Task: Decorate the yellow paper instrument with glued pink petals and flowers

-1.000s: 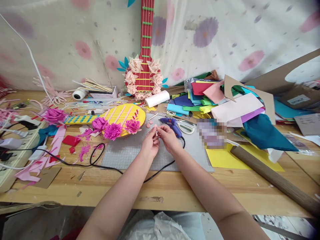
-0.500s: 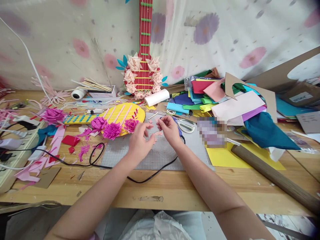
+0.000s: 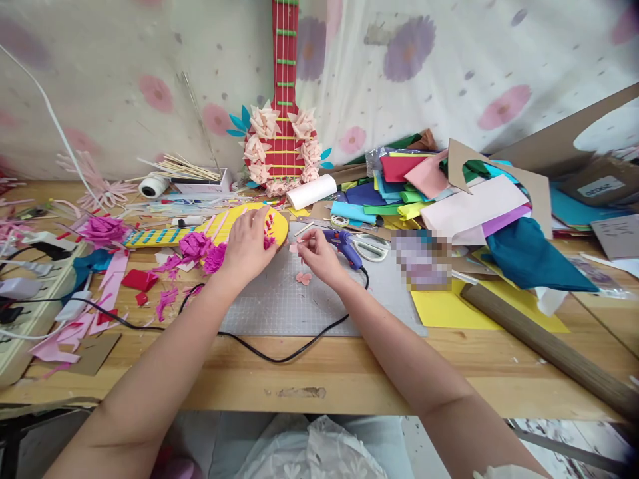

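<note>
A flowered curtain (image 3: 200, 46) hangs behind my wooden table (image 3: 359, 372). On the right side of the table is a heap of coloured paper (image 3: 399, 193), with a brown tube (image 3: 544, 346) lying slantwise nearer to me. In front of me lies a grey mat (image 3: 389, 303). Beyond it a red guitar (image 3: 283, 153) stands upright, pale pink paper flowers down both sides of its body. The yellow guitar (image 3: 219, 223) lies to the left, its neck pointing left and its body reaching over the mat's far left part.

My left hand (image 3: 247, 246) is laid over that yellow body, fingers and thumb apart; I cannot tell whether they grip anything, since my palm hides what is under it. My right hand (image 3: 319, 258) is over the mat, thumb and fingertips drawn close together, but I cannot tell whether they pinch something.

Just beyond my right hand is a blue glue gun (image 3: 344, 243), with scissors (image 3: 372, 248) beside it. Bright pink flowers (image 3: 194, 247) sit along the near edge of the yellow guitar. Smallest of all, a pink paper petal (image 3: 303, 279) lies on the mat below my right fingertips, and a paler paper bit (image 3: 293, 248) shows just left of them.
</note>
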Action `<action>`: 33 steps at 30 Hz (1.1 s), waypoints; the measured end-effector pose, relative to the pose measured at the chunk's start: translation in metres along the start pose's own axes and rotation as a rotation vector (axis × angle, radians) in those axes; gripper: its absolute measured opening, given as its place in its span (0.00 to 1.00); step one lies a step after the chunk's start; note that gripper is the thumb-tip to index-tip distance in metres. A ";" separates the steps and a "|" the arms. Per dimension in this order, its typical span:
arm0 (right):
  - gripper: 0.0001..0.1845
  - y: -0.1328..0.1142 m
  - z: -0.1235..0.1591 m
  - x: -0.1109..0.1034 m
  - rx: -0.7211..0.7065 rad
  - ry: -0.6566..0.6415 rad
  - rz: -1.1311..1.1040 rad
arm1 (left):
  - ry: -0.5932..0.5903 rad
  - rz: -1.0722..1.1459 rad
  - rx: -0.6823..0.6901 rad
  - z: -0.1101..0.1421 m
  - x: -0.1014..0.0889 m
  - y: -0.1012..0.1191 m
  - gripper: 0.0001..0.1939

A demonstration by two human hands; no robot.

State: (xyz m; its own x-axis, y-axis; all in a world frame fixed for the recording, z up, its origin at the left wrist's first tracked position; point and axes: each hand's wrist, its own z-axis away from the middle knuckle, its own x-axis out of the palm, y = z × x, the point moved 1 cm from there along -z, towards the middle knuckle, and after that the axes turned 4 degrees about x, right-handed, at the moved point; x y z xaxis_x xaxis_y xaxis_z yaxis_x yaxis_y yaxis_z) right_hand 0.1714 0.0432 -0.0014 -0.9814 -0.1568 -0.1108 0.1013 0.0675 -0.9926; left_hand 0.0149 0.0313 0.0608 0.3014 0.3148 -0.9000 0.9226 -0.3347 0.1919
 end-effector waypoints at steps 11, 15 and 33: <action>0.11 -0.010 -0.011 0.026 0.059 0.003 0.222 | -0.039 0.123 -0.067 0.000 0.002 -0.026 0.34; 0.12 -0.015 -0.012 0.030 0.094 0.018 0.264 | -0.048 0.139 -0.060 -0.001 0.001 -0.027 0.34; 0.10 -0.010 -0.016 0.038 0.084 0.006 0.216 | -0.087 0.152 -0.086 -0.004 -0.003 -0.024 0.32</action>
State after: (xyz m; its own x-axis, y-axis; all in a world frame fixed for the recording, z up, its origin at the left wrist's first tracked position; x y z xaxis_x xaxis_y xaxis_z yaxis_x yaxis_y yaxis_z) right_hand 0.1308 0.0518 0.0050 -0.9364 -0.1417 -0.3209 0.3219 0.0168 -0.9466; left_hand -0.0078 0.0416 0.0603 0.4206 0.1872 -0.8877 0.8863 -0.2941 0.3579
